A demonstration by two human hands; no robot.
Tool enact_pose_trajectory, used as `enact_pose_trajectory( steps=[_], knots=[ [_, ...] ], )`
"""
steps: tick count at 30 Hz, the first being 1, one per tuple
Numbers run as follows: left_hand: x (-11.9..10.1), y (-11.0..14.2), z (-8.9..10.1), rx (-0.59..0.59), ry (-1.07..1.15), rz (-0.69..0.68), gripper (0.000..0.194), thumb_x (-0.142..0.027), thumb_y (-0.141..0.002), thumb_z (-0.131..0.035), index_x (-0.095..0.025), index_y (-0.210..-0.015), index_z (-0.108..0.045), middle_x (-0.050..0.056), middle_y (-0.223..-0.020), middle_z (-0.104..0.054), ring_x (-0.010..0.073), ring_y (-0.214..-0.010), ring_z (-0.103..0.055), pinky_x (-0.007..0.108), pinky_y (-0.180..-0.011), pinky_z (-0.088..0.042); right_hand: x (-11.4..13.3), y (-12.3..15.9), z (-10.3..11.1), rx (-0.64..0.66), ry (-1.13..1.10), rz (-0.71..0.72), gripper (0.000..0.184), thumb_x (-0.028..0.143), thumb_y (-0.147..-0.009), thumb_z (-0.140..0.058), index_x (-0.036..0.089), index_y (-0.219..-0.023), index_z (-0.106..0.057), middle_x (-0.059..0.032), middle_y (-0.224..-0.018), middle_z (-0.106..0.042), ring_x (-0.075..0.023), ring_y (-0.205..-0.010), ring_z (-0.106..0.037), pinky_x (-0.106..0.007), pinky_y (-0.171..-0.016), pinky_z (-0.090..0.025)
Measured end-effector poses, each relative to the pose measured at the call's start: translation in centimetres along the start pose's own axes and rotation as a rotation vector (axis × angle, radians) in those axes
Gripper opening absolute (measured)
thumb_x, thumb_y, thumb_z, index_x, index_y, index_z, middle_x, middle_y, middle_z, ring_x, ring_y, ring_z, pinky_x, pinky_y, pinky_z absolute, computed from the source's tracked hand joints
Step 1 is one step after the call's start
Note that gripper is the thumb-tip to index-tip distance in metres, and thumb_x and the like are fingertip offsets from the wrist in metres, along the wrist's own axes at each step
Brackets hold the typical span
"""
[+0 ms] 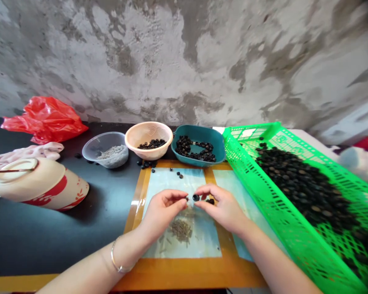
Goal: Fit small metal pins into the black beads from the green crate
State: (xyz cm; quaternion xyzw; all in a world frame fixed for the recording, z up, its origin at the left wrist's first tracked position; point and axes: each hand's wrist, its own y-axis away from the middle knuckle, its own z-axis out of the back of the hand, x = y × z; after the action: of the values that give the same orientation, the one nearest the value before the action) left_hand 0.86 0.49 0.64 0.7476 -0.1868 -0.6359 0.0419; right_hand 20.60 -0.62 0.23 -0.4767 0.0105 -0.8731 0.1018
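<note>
My right hand (pixel 222 206) pinches a small black round part (pixel 196 197) between thumb and forefinger, with another black part (pixel 210 201) under its fingers. My left hand (pixel 164 210) is closed in a pinch just left of it, fingertips holding a tiny thin piece I cannot make out. Both hands hover over a pale mat (pixel 202 241) with orange tape borders. A small heap of thin grey pins (pixel 180 229) lies on the mat below the hands.
A green plastic basket (pixel 297 241) full of black parts slopes along the right. Behind the mat stand a teal bowl (pixel 199 132), a beige bowl (pixel 149 132) and a clear bowl (pixel 106 141) of grey pins. A red-and-white container (pixel 39 183) and red bag (pixel 46 118) sit left.
</note>
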Motion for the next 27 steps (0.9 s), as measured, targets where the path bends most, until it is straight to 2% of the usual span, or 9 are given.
enact_pose_trajectory(
  steps=[6,14,27],
  knots=[
    [0.21,0.19,-0.14,0.009,-0.021,-0.038,0.019,-0.023,-0.068,-0.077,-0.015,-0.085,-0.073,0.006,-0.081,-0.075,0.0184,-0.077,-0.068,0.028,-0.075,-0.054,0.47,0.18,-0.14,0.005,0.018,0.041,0.019,0.018,-0.081,-0.068,0.023,-0.099,-0.068,-0.0016,-0.09,-0.071,-0.0165,-0.076,-0.065,-0.029,-0.071,-0.052],
    [0.45,0.03,-0.08,0.02,0.0,-0.056,0.02,-0.025,-0.067,-0.079,-0.016,-0.084,-0.074,0.006,-0.083,-0.075,0.0197,-0.078,-0.068,0.029,-0.077,-0.054,0.66,0.07,-0.49,0.006,0.002,0.246,0.015,0.02,-0.084,-0.068,0.022,-0.099,-0.067,-0.004,-0.092,-0.07,-0.019,-0.084,-0.064,-0.033,-0.077,-0.052],
    [0.31,0.26,-0.23,0.031,-0.001,-0.052,0.018,-0.024,-0.066,-0.079,-0.017,-0.082,-0.074,0.005,-0.079,-0.075,0.0192,-0.075,-0.068,0.029,-0.075,-0.054,0.55,0.18,-0.63,-0.037,0.02,0.338,0.015,0.019,-0.085,-0.069,0.022,-0.099,-0.066,-0.0045,-0.091,-0.07,-0.0201,-0.087,-0.064,-0.035,-0.08,-0.052]
  ],
)
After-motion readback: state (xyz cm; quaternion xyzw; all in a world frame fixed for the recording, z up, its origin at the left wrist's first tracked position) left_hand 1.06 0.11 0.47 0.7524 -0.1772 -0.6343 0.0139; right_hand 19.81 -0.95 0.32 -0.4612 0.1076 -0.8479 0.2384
